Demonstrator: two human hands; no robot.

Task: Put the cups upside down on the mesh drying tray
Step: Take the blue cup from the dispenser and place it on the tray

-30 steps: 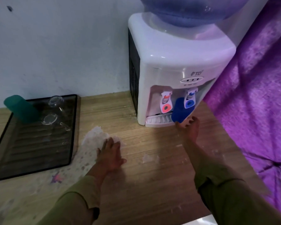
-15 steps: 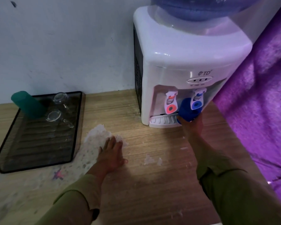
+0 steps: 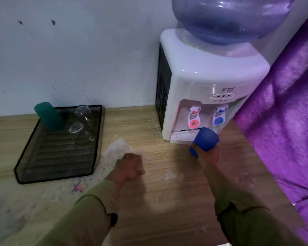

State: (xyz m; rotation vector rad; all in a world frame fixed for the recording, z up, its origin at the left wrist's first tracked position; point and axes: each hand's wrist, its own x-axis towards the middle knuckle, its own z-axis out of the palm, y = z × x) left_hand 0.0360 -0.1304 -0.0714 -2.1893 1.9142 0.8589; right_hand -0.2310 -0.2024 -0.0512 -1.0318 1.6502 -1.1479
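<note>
My right hand (image 3: 209,157) grips a blue plastic cup (image 3: 204,140), tilted and lifted just in front of the water dispenser's drip tray. My left hand (image 3: 131,166) rests on the wooden tabletop as a closed fist with nothing in it, right of the tray. The black mesh drying tray (image 3: 48,173) lies at the left. On its far end stand a green cup (image 3: 49,116) upside down and two clear glass cups (image 3: 76,127) (image 3: 82,110) beside it.
A white water dispenser (image 3: 203,82) with a large blue bottle stands at the back right against the wall. A purple curtain (image 3: 283,121) hangs along the right edge. White flaky patches (image 3: 117,148) mark the wooden tabletop between tray and dispenser.
My right hand closed on the blue cup under the blue tap and pulled it out toward me, tilting it. My left hand curled from flat into a fist.
</note>
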